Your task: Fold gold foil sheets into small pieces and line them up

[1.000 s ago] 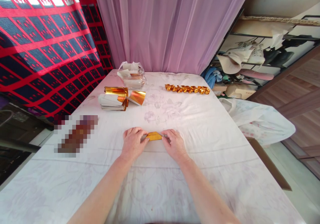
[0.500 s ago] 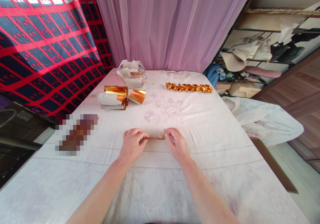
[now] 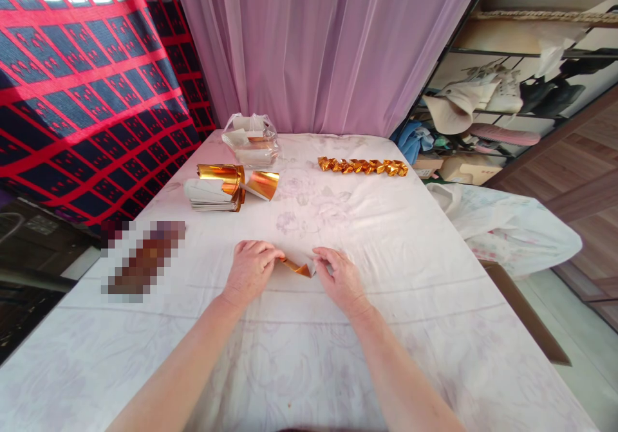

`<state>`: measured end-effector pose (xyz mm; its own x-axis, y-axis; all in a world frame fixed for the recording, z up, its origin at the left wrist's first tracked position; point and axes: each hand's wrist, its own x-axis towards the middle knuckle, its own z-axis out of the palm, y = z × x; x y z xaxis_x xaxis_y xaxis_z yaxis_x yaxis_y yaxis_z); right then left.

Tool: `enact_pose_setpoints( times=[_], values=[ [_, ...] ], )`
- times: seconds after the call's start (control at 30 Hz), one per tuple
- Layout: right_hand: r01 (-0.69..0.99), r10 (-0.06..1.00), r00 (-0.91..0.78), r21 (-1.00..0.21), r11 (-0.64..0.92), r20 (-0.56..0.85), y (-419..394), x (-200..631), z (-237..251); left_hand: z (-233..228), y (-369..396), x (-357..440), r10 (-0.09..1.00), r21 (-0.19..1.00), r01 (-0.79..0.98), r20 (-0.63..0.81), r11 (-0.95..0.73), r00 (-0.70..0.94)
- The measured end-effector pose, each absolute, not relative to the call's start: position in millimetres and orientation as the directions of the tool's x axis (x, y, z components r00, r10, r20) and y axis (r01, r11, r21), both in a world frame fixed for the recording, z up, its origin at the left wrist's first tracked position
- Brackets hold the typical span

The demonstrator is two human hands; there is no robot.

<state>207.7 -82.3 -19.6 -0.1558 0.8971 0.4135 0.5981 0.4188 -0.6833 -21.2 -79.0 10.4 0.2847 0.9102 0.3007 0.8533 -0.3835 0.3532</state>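
Note:
A small piece of gold foil paper [image 3: 298, 266] sits between my two hands on the white tablecloth [image 3: 434, 303], partly unfolded so its pale back shows. My left hand [image 3: 251, 270] pinches its left end. Its right end is pinched by the fingertips of my right hand [image 3: 338, 276]. Farther back lies a chain of folded gold pieces [image 3: 363, 166]. At the back left is a stack of gold and white foil sheets [image 3: 216, 188], some curling up.
A clear plastic bag [image 3: 250, 139] with paper in it stands near the curtain. A blurred dark object [image 3: 140, 259] lies at the left. A cluttered shelf [image 3: 487, 123] and a cloth-covered bundle [image 3: 506, 226] are beyond the table's right edge.
The flat gold piece was turned on edge between my fingers and has now opened, showing its pale inner side. My hands stayed in place.

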Motion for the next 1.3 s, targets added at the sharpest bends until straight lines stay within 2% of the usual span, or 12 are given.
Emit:
enact_pose_setpoints(
  times=[0.37,0.57,0.73,0.87,1.13,1.3],
  values=[
    [0.601,0.874,-0.33,-0.635,0.486,0.357,-85,213,-8,12,-66,-26,0.883,0.253,0.857,0.27,-0.45,0.384],
    [0.567,0.827,-0.446,-0.607,0.557,0.342,-88,212,-8,18,-82,-29,0.894,0.314,0.84,0.229,-0.442,0.384],
    [0.586,0.799,-0.446,-0.543,0.602,0.404,-94,206,-6,25,-108,-23,0.899,0.359,0.826,0.234,-0.434,0.37],
    [0.616,0.763,-0.522,-0.451,0.646,0.38,-98,201,1,22,-118,-17,0.911,0.368,0.836,0.227,-0.407,0.344],
    [0.67,0.734,-0.576,-0.306,0.676,0.361,-98,202,1,15,-104,-7,0.925,0.354,0.856,0.185,-0.377,0.33],
    [0.682,0.729,-0.581,-0.273,0.678,0.361,-98,203,-1,15,-90,-7,0.916,0.348,0.847,0.158,-0.402,0.369]
  ],
)
